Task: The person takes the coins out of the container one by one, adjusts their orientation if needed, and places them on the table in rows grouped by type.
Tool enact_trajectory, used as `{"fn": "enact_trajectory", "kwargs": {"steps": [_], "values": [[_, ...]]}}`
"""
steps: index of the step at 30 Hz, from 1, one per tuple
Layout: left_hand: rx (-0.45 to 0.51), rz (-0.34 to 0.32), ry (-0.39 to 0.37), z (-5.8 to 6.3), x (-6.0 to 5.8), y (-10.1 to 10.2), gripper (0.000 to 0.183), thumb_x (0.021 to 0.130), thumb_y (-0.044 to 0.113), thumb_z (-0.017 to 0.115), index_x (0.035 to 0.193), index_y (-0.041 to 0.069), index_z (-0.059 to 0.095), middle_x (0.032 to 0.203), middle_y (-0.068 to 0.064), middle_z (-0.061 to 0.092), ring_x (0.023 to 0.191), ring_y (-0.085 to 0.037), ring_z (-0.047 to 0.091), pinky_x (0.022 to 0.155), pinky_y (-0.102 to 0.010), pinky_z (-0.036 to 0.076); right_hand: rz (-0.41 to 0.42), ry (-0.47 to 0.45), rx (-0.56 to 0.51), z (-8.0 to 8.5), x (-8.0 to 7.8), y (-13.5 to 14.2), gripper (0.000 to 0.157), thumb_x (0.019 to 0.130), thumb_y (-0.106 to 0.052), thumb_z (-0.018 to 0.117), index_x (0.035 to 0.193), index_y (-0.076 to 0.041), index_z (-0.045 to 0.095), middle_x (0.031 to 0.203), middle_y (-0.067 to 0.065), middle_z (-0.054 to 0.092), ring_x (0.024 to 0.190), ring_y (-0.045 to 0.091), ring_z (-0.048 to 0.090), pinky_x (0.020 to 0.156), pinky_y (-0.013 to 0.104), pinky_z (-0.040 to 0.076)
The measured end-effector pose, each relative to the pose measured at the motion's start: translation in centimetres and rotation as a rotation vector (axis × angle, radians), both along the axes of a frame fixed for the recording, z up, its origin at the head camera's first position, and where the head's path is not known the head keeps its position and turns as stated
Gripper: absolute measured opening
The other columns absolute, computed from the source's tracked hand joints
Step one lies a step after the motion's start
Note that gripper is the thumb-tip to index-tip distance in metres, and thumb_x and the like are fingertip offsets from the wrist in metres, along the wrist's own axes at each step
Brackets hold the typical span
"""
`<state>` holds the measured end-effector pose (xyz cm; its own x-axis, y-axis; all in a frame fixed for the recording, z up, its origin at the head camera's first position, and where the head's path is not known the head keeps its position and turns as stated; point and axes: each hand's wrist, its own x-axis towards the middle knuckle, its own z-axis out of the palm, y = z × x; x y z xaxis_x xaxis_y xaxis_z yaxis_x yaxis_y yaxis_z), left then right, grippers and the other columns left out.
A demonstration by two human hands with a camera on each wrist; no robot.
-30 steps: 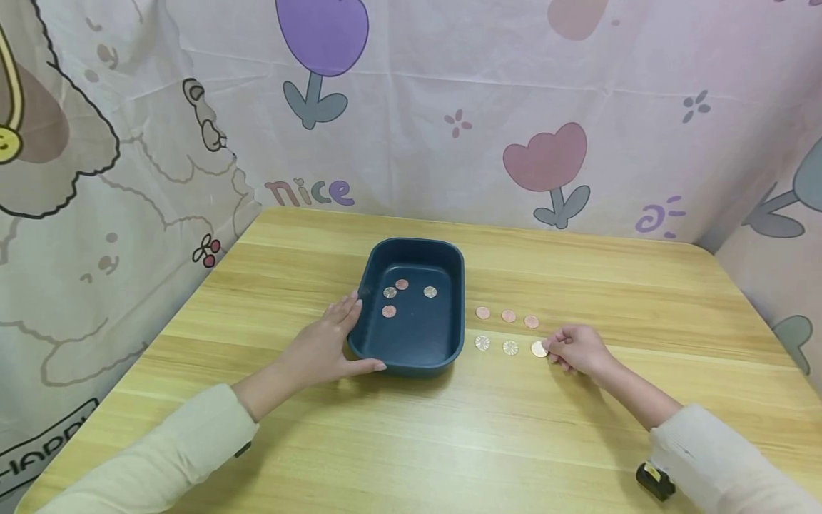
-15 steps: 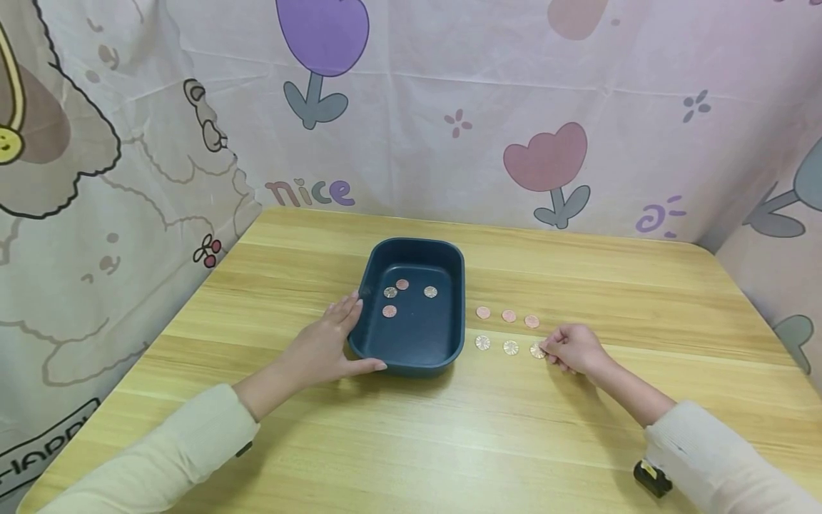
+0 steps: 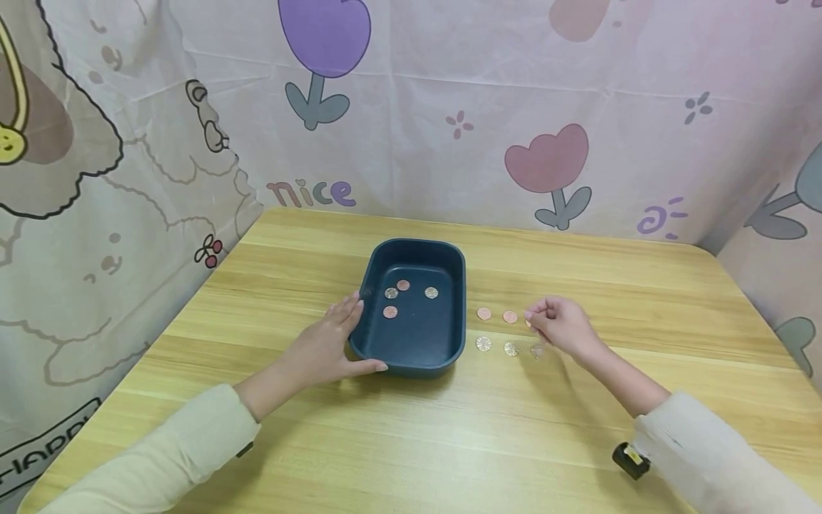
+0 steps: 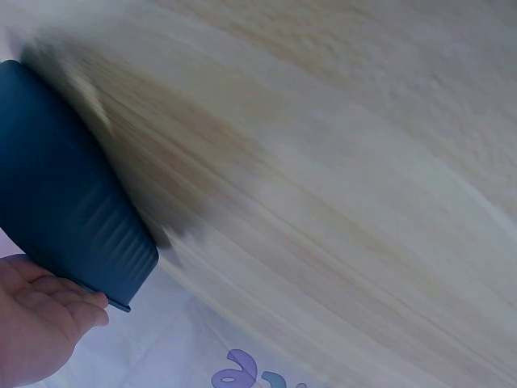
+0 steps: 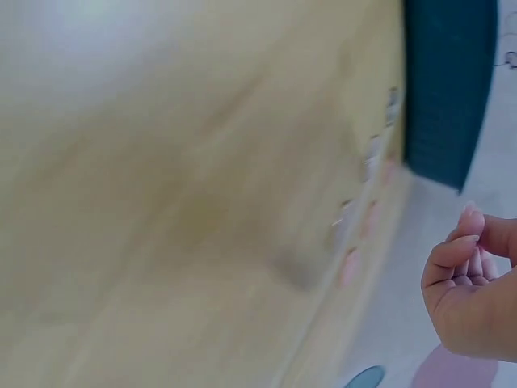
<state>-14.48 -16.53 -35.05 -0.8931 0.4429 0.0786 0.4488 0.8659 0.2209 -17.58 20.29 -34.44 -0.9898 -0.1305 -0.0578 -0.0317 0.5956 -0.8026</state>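
My left hand (image 3: 321, 346) rests against a dark blue plastic bin (image 3: 411, 339), fingers spread along its left wall and thumb along its front. Several coins lie inside, among them a copper-coloured coin (image 3: 390, 312) and a silvery coin (image 3: 432, 293). To the bin's right, three copper-coloured coins form a row, with three silvery coins in a nearer row. My right hand (image 3: 565, 328), thumb and forefinger together, is over the rightmost copper-coloured coin (image 3: 528, 323) and partly hides it. All six outside coins show on the table in the right wrist view, where the fingers (image 5: 448, 263) curl around nothing visible.
A light wood-grain table (image 3: 411, 442) bears everything. Behind and beside it hangs a printed cloth (image 3: 417, 157) with flowers and cartoon figures. A small black device (image 3: 631, 460) hangs at the right cuff.
My right hand has let go of the rightmost silvery coin and moved away and slightly left, to the copper-coloured coin behind it. My left hand and the bin have stayed put.
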Motion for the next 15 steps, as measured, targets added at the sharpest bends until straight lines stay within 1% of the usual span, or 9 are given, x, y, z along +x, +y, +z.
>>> {"fn": "enact_trajectory", "kwargs": {"steps": [3,7,12,15], "values": [[0.003,-0.001,0.0,0.0,0.0,0.0,0.106,0.072,0.067,0.063,0.14,-0.008,0.032,0.15,-0.024,0.024,0.137,-0.039,0.028,0.108,-0.051,0.032,-0.004,-0.005,-0.052,0.9,-0.3,-1.3,0.019,0.091,-0.007,0.054,0.096,0.011,0.054,0.061,-0.001,0.055,0.047,0.003,0.043,0.042,0.017,0.036],[0.004,-0.005,0.0,-0.1,0.0,0.0,0.106,0.072,0.067,0.063,0.14,-0.008,0.032,0.15,-0.024,0.024,0.138,-0.039,0.027,0.109,-0.051,0.031,-0.017,-0.004,-0.11,1.8,-1.0,-3.1,0.019,0.092,-0.008,0.054,0.096,0.01,0.054,0.059,-0.005,0.054,0.049,0.004,0.047,0.044,0.016,0.039],[-0.001,-0.003,0.008,-0.2,0.0,-0.1,0.106,0.072,0.067,0.062,0.14,-0.008,0.032,0.15,-0.024,0.024,0.137,-0.039,0.028,0.109,-0.051,0.031,0.0,0.015,-0.2,2.6,-2.2,-5.7,0.018,0.092,-0.008,0.054,0.095,0.01,0.054,0.061,-0.003,0.054,0.048,0.005,0.046,0.043,0.016,0.039],[0.004,-0.005,0.013,-0.2,0.0,-0.1,0.106,0.072,0.067,0.063,0.139,-0.008,0.032,0.15,-0.024,0.024,0.137,-0.039,0.029,0.108,-0.051,0.032,0.009,0.042,-0.221,2.9,-2.9,-7.2,0.017,0.092,-0.008,0.055,0.094,0.009,0.055,0.061,-0.002,0.054,0.047,0.005,0.046,0.043,0.016,0.038]]}}
